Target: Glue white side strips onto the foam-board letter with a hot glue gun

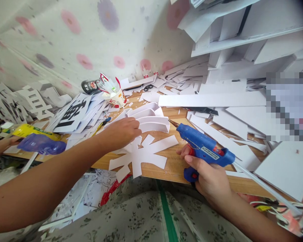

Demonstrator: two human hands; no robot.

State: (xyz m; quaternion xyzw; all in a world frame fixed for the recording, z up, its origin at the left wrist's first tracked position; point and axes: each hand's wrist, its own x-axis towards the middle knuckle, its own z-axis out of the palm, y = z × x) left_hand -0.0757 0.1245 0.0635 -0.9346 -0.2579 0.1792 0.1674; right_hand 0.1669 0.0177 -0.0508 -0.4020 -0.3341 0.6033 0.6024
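My right hand (207,171) is wrapped round a blue hot glue gun (199,143), with a white glue stick running out of its back. The gun's nozzle points left, close to the right end of a white foam-board shape (154,122) with upright curved walls. Closed fingers of my left hand (123,132) pinch the left side of that walled shape; the fingertips are partly hidden. Below them a flat white cut-out character (143,154) with several arms lies near the table's front edge.
A paper cup (117,100) with glue-tube-like items stands beside a dark bottle (89,86). Printed sheets (73,114) are stacked left. White offcuts (189,72) cover the back; a long white board (212,100) lies right. Another person's hand (8,143) shows at far left.
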